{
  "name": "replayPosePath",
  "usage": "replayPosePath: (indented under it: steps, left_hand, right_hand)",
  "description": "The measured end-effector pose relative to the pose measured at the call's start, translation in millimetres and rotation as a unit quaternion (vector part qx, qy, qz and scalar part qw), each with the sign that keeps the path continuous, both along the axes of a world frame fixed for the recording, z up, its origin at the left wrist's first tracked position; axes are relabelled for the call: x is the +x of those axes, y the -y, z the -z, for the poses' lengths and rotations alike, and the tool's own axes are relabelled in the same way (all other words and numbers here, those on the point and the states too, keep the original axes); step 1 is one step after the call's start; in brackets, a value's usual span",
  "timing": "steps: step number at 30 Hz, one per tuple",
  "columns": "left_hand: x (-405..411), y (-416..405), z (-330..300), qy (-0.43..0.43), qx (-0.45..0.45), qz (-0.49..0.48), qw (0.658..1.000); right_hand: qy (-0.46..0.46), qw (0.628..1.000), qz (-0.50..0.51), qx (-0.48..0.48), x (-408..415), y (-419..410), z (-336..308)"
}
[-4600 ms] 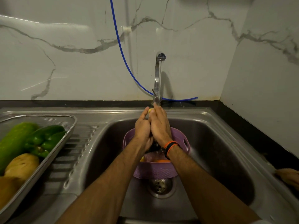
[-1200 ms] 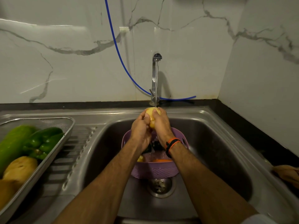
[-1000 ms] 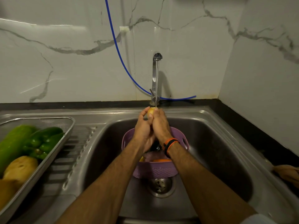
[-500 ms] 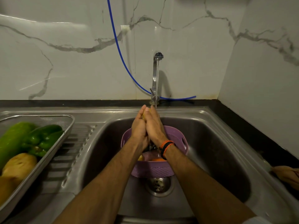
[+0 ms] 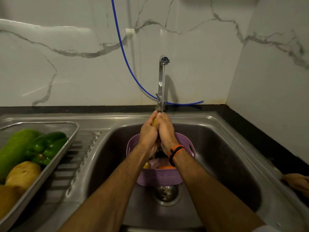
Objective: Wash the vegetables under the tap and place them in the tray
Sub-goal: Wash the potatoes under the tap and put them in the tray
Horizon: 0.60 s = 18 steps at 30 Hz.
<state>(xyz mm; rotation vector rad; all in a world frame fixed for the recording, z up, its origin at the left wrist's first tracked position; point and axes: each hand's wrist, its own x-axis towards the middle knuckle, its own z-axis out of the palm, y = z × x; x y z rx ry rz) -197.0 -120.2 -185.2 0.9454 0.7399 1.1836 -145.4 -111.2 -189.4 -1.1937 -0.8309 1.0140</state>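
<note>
The left hand (image 5: 148, 133) and right hand (image 5: 166, 133) are pressed together around a small yellow vegetable (image 5: 155, 121), fingers wrapped closely over it so only a sliver shows between them. They hold it in the thin stream of water (image 5: 163, 87) falling from the tall chrome tap (image 5: 160, 81) at the far edge of the stainless steel sink (image 5: 225, 156). Directly below the hands sits a round lilac plastic colander (image 5: 158, 178) over the drain (image 5: 165, 193), with orange and yellow produce inside, mostly hidden by the wrists. A black and orange wristband (image 5: 176, 154) circles the right wrist. On the ribbed draining board to the left, a rectangular steel mesh tray (image 5: 66, 141) holds a pale green gourd (image 5: 15, 148), a dark green capsicum (image 5: 48, 146) and a brown potato (image 5: 23, 174). A blue tube (image 5: 127, 64) curves down the marble wall behind the tap. No writing can be read
</note>
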Motion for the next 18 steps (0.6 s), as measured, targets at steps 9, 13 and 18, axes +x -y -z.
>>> replayPosePath:
  steps: [9, 13, 18]
  left_hand:
    - [0, 1, 12, -0.341, 0.201, -0.062, 0.916]
    - [6, -4, 11, -0.412, 0.29, -0.064, 0.862]
    - [14, -29, -23, -0.474, 0.249, -0.033, 0.844]
  right_hand:
    - [-0.188, 0.982, -0.033, -0.013, 21, 12, -4]
    - [0.221, 0.97, 0.059, -0.08, -6, 0, 4]
    - [0.606, 0.781, 0.064, -0.138, -1, -16, -17]
